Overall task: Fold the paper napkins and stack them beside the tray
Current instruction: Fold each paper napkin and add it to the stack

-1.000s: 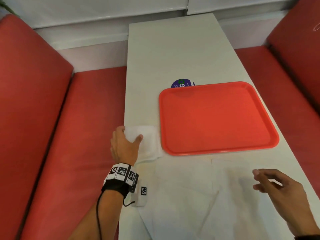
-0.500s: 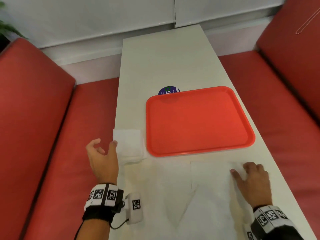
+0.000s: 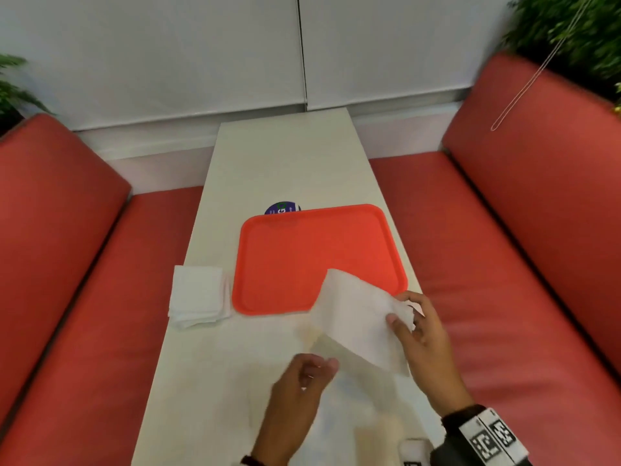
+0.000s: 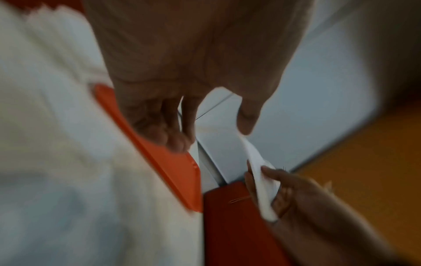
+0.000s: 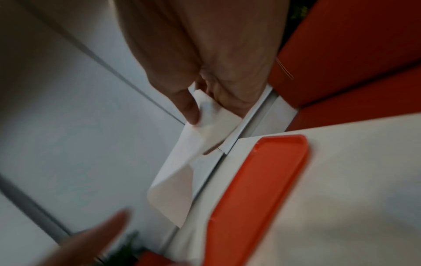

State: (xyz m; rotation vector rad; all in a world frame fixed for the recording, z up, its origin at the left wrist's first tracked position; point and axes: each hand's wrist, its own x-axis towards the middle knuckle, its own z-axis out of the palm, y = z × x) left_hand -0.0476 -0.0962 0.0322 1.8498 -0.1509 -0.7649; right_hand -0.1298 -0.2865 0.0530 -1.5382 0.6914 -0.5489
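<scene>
A white paper napkin hangs in the air over the near right corner of the red tray. My right hand pinches its right edge between thumb and fingers, which the right wrist view confirms for the napkin. My left hand hovers just below the napkin's lower left edge with loosely bent fingers and holds nothing; it is blurred. A stack of folded napkins lies on the white table against the tray's left side. More unfolded napkins lie flat under my hands.
Red padded benches run along both sides of the narrow table. A round purple sticker shows behind the tray's far edge. A white wall closes the table's far end, with plants at the corners.
My right hand has lifted a napkin off the table and raised it over the tray's corner. My left hand has left the folded stack and moved right, under the napkin.
</scene>
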